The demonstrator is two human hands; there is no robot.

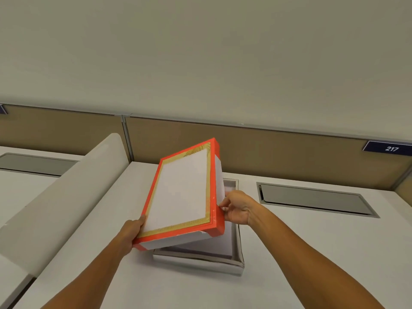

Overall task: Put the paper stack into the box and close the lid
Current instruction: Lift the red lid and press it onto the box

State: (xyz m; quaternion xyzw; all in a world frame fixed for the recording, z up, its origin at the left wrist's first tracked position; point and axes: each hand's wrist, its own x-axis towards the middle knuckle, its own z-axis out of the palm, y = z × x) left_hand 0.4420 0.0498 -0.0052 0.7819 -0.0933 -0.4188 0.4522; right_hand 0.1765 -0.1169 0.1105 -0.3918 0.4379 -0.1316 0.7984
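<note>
I hold a flat lid (182, 192) with an orange rim, a gold border and a white centre, tilted up on its left side. My left hand (133, 228) grips its near left corner. My right hand (236, 208) pinches its right edge. Directly below it an open box (200, 263) with silvery walls sits on the white desk (289, 253). A pale flat surface (207, 246) shows inside the box; I cannot tell whether it is the paper stack, as the lid hides most of it.
A white curved divider (66, 192) rises on the left of the desk. A recessed metal flap (312, 199) lies to the right of the box, and another flap (33, 163) is at far left. A brown partition (267, 148) with a "217" sign (391, 148) runs behind.
</note>
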